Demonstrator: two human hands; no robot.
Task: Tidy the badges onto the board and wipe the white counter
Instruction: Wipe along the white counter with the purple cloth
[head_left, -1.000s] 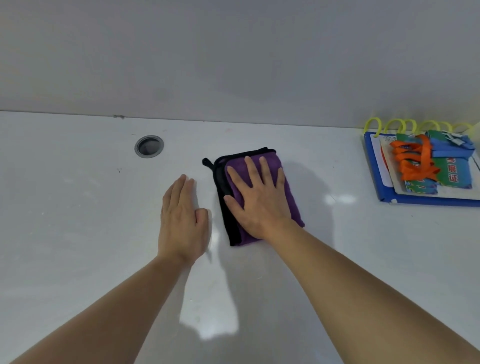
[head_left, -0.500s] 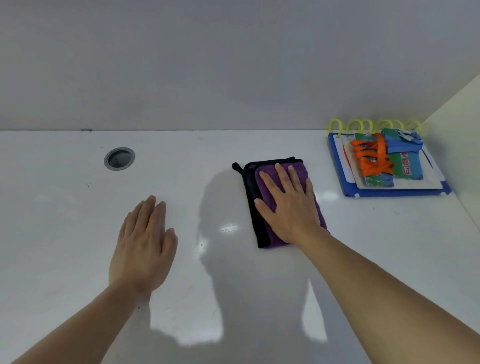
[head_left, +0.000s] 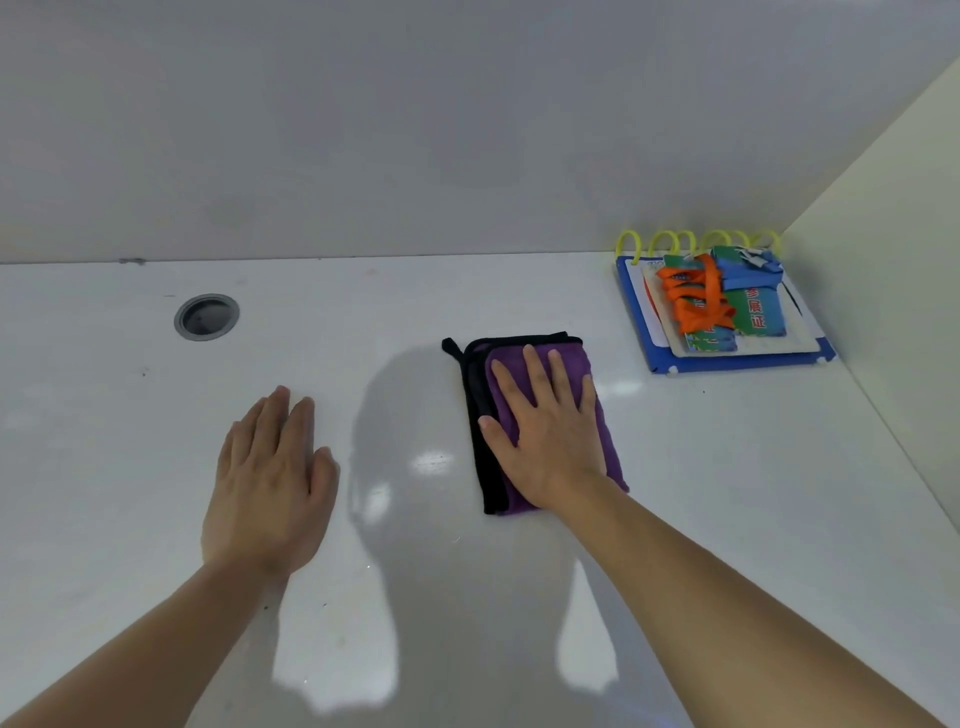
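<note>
White table (head_left: 675, 493) under the head camera: right hand (head_left: 550, 441) flat, fingers spread, pressing the folded cloth (head_left: 524, 364), long axis running away from the person. Left hand (head_left: 270, 483) flat beside it. Badges (head_left: 727, 301) piled on the board (head_left: 737, 361), far right corner; grommet (head_left: 207, 317) far left.

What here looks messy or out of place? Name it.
Little stands out. The orange lanyard lies in a loose tangle over the badges on the blue-framed board, and small dark specks dot the white counter.

One cloth (head_left: 540, 415), one board (head_left: 727, 361), perhaps three badges (head_left: 727, 306).
</note>
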